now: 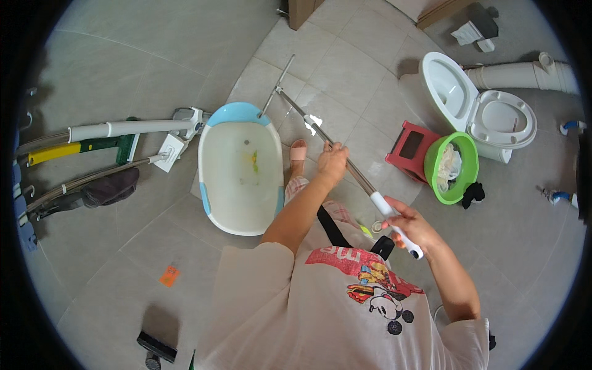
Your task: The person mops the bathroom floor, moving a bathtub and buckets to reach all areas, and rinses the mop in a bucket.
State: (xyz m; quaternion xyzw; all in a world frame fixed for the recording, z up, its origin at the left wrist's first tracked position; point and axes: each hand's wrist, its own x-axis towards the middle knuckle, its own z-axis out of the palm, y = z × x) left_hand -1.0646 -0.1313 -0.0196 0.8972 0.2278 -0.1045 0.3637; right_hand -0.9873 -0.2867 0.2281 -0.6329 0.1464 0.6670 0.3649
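Note:
A floor squeegee with a long metal pole and a white grip slants across in front of me. Its thin crossbar head is at the upper left, over wet tiles and right by the rim of a white and blue baby bathtub. My left hand is closed around the metal pole about midway. Lower down, my right hand wraps the white grip near its end. Inside the tub is a small yellow-green shape that I cannot make out.
At right stand a toilet with its lid up, a red stool and a green basin holding cloths. Long-handled cleaning tools hang along the left wall. A pink slipper is on my foot beside the tub.

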